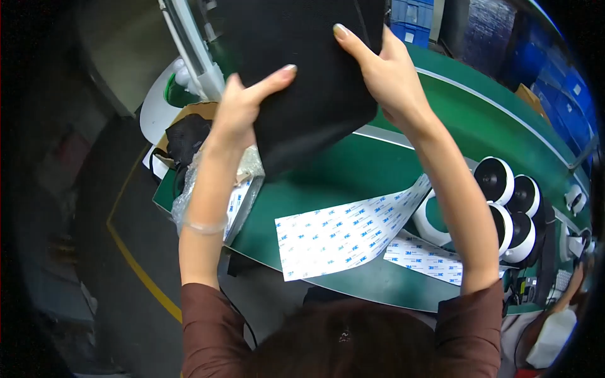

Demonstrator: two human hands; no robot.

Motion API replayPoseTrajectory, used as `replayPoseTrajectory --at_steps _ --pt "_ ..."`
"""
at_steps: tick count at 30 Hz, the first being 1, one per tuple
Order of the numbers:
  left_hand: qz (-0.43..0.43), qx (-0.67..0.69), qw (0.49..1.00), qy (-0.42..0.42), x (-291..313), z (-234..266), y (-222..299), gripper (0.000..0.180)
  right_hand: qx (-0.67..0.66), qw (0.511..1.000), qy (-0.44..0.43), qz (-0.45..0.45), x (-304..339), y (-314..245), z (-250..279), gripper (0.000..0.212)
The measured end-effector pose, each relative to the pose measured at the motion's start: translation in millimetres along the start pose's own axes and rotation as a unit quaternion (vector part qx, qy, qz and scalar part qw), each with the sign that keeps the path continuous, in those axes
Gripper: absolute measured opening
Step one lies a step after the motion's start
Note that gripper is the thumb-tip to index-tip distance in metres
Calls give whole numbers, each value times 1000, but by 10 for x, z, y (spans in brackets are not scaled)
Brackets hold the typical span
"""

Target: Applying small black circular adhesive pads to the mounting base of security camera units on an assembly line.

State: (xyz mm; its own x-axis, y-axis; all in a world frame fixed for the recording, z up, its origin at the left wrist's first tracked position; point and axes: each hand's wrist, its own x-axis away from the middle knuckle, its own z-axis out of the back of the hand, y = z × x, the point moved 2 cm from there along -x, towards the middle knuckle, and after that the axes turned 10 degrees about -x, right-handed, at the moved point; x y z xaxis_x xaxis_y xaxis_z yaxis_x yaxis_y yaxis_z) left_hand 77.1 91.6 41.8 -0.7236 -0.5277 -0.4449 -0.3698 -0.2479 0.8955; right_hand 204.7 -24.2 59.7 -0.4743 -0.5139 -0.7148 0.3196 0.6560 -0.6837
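Yellow floor line (142,268) bends along the left side. Next to it, a green container (178,97) with pale rounded things at its top sits by a white rounded surface (154,113). Nearer, a cardboard box (203,108) has black material (188,137) at its mouth; crumpled clear bubble wrap (183,211) lies just beside a pale open box (252,195), in which blue-printed paper shows.

Left hand (236,116), slightly blurred, grasps the lower left edge of a large black panel (309,94), thumb on the near face. Held raised above the green table (309,189), the panel blocks the view of the table's far part. Right hand (394,79) grasps its right edge, thumb also on the near face.

Below lie two white sheets (340,239), covered in repeated small blue print, one curling upward. Blue crates (409,34) are stacked beyond the table. Right forearm partly hides a white rounded frame (428,223); right of it cluster white round housings (493,179) with black faces. Another person's arm (570,286) shows at far right.
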Motion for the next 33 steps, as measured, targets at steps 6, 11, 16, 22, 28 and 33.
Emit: replayPoseTrajectory --at_steps 6,11,16,22,28,33 --pt "-59 -29 986 156 419 773 348 25 475 746 -466 10 921 -265 207 76" --pt "-204 -16 979 19 602 992 670 25 600 564 -568 8 2081 -27 381 23" --pt "-275 -316 887 195 921 1212 1027 22 494 737 -410 214 1484 -537 103 12" --pt "194 -77 976 64 565 423 272 15 403 798 -330 303 749 -1072 -216 19" --pt "392 365 835 -128 338 396 -1509 32 537 630 -527 195 301 225 -706 8" --pt "284 368 867 -181 356 208 -1522 60 516 679 -488 186 377 1230 -511 12"
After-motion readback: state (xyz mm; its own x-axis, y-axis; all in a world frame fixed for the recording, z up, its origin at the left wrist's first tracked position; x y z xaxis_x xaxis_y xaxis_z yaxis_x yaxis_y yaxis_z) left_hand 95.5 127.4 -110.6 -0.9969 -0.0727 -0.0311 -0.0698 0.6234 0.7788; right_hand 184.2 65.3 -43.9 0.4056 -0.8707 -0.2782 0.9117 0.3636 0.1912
